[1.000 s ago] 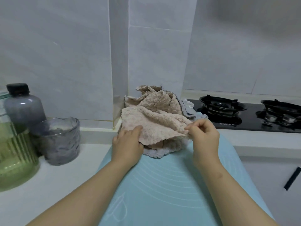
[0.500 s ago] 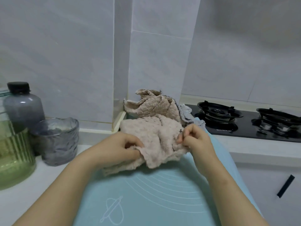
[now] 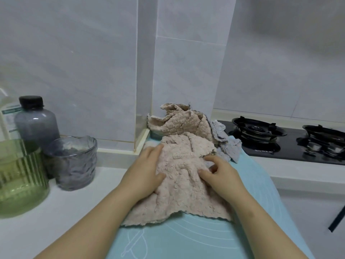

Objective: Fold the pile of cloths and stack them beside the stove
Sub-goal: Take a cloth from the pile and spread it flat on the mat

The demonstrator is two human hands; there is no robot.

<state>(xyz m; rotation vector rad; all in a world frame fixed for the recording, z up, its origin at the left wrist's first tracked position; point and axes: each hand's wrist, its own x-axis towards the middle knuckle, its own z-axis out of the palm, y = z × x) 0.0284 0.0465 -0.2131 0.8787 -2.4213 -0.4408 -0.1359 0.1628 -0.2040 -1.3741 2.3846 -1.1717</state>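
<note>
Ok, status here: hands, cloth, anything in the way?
Left hand and right hand open, pressing beige cloth on blue mat. Pile behind, unfolded. Nothing in the way.

The person's left hand (image 3: 147,172) and right hand (image 3: 223,175) are bare. Both forearms are bare too, uncovered all the way down to the picture's lower edge.

At frame centre the cloth (image 3: 183,187) lies on the mat (image 3: 205,240), my left hand (image 3: 145,176) and right hand (image 3: 222,174) resting on it. The pile (image 3: 179,122) sits above it, the stove (image 3: 280,143) to the right. At left on the counter (image 3: 56,221) stand the bottle (image 3: 36,124), cup (image 3: 72,163) and jar (image 3: 18,176).
</note>
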